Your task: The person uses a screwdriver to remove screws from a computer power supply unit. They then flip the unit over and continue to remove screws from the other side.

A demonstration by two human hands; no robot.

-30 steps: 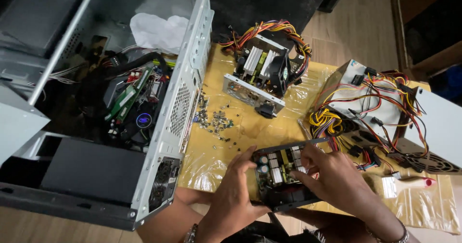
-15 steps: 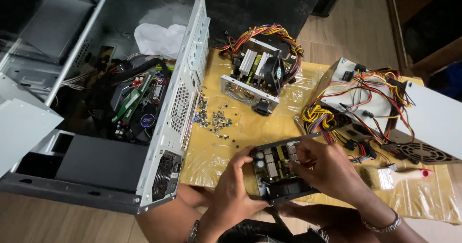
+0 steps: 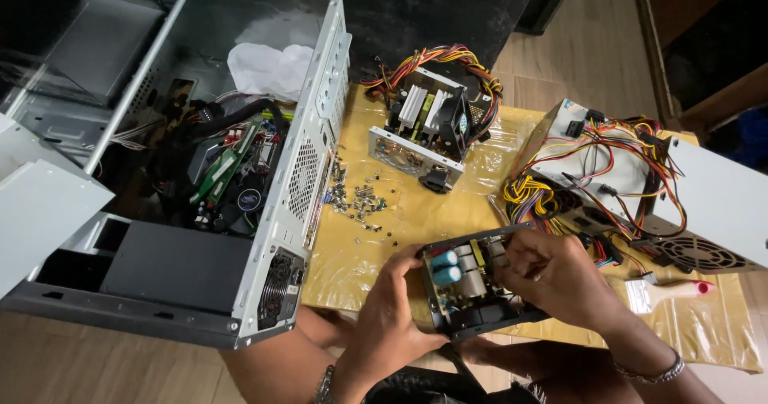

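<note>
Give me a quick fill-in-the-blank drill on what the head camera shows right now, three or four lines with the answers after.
1. Both hands, left hand and right hand, hold an opened ____ unit.
2. The loose screws lie on the ____ sheet.
3. The open computer case sits to the person's ____.
4. The brush has a ____ tip on its handle.

Missing words: power supply; yellow; left; red

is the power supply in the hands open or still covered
Open. The power supply held by the left hand and right hand has no top cover: blue capacitors and other board parts show inside.
</note>
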